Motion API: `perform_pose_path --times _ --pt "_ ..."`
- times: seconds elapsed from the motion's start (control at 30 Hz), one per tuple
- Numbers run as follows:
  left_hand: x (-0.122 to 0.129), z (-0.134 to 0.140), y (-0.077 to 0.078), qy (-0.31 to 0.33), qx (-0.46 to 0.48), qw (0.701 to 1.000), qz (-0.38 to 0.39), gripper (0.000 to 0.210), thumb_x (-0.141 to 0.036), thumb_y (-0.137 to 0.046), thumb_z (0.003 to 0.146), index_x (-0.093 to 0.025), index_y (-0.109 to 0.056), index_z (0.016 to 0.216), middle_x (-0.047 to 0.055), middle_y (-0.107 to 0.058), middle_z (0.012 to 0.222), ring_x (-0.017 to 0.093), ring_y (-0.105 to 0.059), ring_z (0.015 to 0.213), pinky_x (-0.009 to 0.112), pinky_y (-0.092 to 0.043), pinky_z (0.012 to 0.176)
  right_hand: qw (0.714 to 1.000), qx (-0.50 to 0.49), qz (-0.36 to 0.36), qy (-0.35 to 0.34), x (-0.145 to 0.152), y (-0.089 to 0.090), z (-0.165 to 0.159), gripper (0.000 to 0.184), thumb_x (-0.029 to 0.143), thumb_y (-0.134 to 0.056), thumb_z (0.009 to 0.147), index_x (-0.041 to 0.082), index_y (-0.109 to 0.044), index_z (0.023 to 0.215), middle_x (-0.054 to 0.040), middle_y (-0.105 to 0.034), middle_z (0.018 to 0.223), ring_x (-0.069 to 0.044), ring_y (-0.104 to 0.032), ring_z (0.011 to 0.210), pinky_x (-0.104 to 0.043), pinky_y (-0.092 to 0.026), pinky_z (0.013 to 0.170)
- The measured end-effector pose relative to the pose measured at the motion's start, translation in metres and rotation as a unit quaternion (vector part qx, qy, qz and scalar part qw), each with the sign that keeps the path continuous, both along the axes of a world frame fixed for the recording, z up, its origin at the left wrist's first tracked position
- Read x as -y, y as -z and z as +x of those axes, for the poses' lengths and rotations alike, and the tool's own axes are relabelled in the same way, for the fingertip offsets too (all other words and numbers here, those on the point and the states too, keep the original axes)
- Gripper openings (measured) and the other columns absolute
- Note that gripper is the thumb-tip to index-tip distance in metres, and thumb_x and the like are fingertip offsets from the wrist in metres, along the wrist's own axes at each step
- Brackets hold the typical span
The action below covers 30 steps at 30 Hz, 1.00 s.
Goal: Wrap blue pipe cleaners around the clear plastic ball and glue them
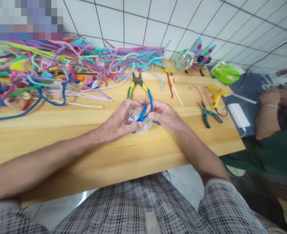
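Observation:
My left hand [119, 122] is closed around a clear, sparkly plastic ball [131, 114], with its thumb pressed on the front. A blue pipe cleaner [150, 99] wraps across the ball, and one end sticks up above it. My right hand [164, 114] pinches this pipe cleaner at the ball's right side. Parts of the ball and the pipe cleaner are hidden by my fingers. Just beyond my hands lie yellow-and-green handled pliers [137, 81], their jaws pointing away from me.
Colourful pipe cleaners [80, 61] pile up at the back left. A finished-looking animal figure [202, 58] with a clear ball stands at the back right. Teal-handled pliers [208, 115], a yellow glue gun [216, 96] and a white box [238, 115] lie right, near another person's arm [267, 113].

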<state>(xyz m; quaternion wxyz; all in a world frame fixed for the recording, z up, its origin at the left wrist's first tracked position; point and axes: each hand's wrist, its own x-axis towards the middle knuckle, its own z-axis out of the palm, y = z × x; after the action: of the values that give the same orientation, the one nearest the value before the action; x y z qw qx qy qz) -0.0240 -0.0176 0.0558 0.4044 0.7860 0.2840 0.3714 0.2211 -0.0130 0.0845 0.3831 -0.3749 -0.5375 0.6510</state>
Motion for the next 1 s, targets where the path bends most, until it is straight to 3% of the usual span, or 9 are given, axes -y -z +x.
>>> perform_pose_path --times 0.13,0.33,0.67,0.83,1.0 --pt "-0.001 -0.001 0.003 0.000 -0.006 1.000 -0.001 0.050 -0.040 -0.077 0.101 -0.025 -0.054 0.143 0.010 -0.064 0.145 0.027 -0.068 0.132 0.042 -0.059 0.112 1.000 -0.001 0.004 0.006 -0.003 0.006 0.000 0.047 0.060 -0.107 0.064 0.025 -0.081 0.082 -0.0080 -0.079 0.133 -0.024 -0.075 0.115 -0.037 -0.063 0.101" --pt "0.001 0.002 0.005 0.002 0.021 0.999 0.041 0.048 -0.043 -0.075 0.105 -0.026 -0.053 0.145 0.012 -0.061 0.148 0.030 -0.063 0.140 0.046 -0.056 0.119 0.997 0.008 0.033 0.073 0.006 0.009 -0.009 0.043 0.062 -0.103 0.070 0.027 -0.082 0.084 -0.0055 -0.076 0.142 -0.027 -0.071 0.132 -0.038 -0.061 0.107" --pt "0.001 0.004 0.012 -0.009 0.027 0.997 0.076 0.057 -0.047 -0.074 0.105 -0.028 -0.048 0.152 0.015 -0.055 0.152 0.032 -0.057 0.148 0.054 -0.052 0.126 0.993 0.023 0.054 0.100 0.013 0.011 -0.014 0.044 0.064 -0.101 0.072 0.028 -0.081 0.086 -0.0048 -0.074 0.142 -0.026 -0.069 0.131 -0.039 -0.058 0.111" --pt "0.003 0.004 0.009 -0.043 0.026 0.998 0.028 0.049 -0.042 -0.077 0.104 -0.026 -0.052 0.144 0.012 -0.060 0.144 0.029 -0.063 0.137 0.047 -0.056 0.117 0.994 0.031 0.070 0.084 0.011 0.010 -0.013 0.043 0.065 -0.100 0.075 0.028 -0.081 0.088 -0.0051 -0.075 0.138 -0.027 -0.067 0.134 -0.042 -0.056 0.117" --pt "0.004 0.003 -0.001 -0.031 0.008 0.999 -0.031 0.043 -0.035 -0.077 0.101 -0.025 -0.055 0.138 0.009 -0.063 0.139 0.025 -0.064 0.129 0.035 -0.058 0.100 0.999 -0.001 0.037 -0.005 -0.001 0.006 0.001 0.041 0.057 -0.103 0.074 0.027 -0.083 0.093 -0.0059 -0.075 0.142 -0.024 -0.073 0.122 -0.038 -0.062 0.106"
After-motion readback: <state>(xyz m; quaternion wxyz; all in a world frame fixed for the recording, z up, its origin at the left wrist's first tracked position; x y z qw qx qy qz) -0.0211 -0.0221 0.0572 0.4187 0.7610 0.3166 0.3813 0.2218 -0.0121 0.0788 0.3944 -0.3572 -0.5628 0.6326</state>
